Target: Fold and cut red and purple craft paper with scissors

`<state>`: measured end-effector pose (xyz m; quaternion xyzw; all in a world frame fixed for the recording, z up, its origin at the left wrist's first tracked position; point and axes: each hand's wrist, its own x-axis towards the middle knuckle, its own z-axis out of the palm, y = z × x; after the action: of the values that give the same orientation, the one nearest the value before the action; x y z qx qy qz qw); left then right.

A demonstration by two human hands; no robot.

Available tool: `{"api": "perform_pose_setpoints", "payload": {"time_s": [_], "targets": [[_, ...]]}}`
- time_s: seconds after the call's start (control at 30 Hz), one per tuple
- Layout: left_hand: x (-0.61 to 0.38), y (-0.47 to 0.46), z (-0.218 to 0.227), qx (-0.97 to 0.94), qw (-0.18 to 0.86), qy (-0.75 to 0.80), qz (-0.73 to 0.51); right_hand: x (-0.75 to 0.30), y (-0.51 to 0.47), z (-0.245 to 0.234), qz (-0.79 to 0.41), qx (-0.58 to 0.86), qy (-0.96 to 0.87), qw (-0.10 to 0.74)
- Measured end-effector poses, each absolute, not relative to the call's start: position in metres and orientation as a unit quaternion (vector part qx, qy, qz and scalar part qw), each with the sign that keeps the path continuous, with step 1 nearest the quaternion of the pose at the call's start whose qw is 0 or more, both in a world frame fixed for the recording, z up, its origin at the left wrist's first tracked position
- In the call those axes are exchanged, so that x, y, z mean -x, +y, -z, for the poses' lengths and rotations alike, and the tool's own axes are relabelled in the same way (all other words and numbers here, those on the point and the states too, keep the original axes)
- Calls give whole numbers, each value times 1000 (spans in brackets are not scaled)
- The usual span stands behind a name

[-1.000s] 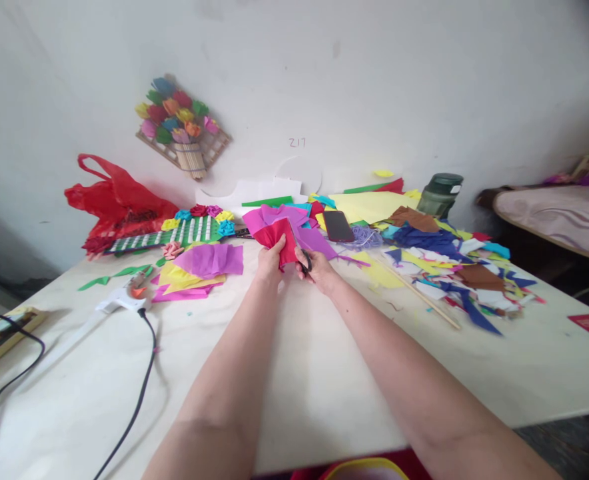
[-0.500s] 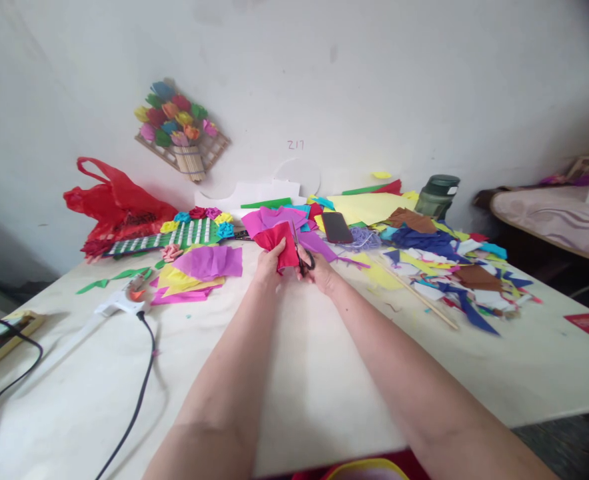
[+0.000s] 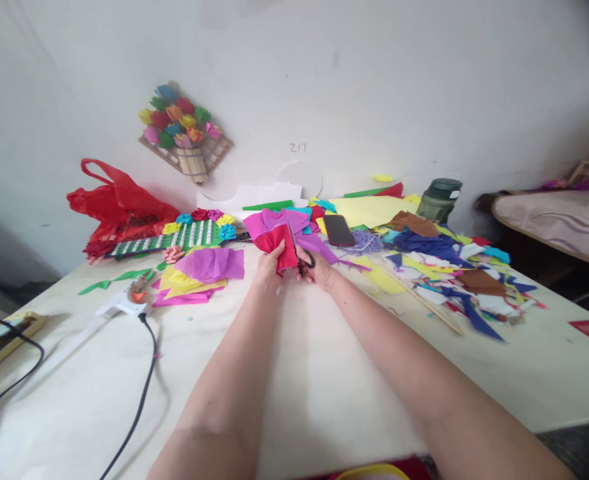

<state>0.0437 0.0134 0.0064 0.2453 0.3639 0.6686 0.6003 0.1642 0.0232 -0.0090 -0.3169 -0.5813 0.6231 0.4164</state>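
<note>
My left hand [image 3: 270, 265] pinches a folded piece of red crepe paper [image 3: 283, 245] near the middle of the table. In my right hand [image 3: 317, 270] is a pair of black-handled scissors [image 3: 306, 261], fingers closed around the loops. The blades point away from me along the right edge of the red paper; whether they are parted is hard to make out. Just behind lie magenta and purple paper sheets [image 3: 274, 220]. Left of my hands is a stack of purple, yellow and pink paper [image 3: 212, 265].
A phone [image 3: 339, 231], a wooden stick [image 3: 434, 307] and a heap of coloured scraps [image 3: 479, 283] lie to the right, with a green bottle [image 3: 439, 200] behind. At left are a glue gun [image 3: 127, 300] with its cable, a power strip [image 3: 7, 343] and a red plastic bag [image 3: 119, 207].
The scene has shifted slightly right and down in view. Both hands keep their hold; the scissors and the red paper have barely moved against each other.
</note>
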Motion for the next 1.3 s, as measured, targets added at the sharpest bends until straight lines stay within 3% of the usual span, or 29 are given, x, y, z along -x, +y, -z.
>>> {"api": "perform_pose_setpoints", "payload": {"time_s": [1.3], "targets": [[-45,17,-5,-221,578,362,-697,-159,19,6,-588,355,-547,479]]}}
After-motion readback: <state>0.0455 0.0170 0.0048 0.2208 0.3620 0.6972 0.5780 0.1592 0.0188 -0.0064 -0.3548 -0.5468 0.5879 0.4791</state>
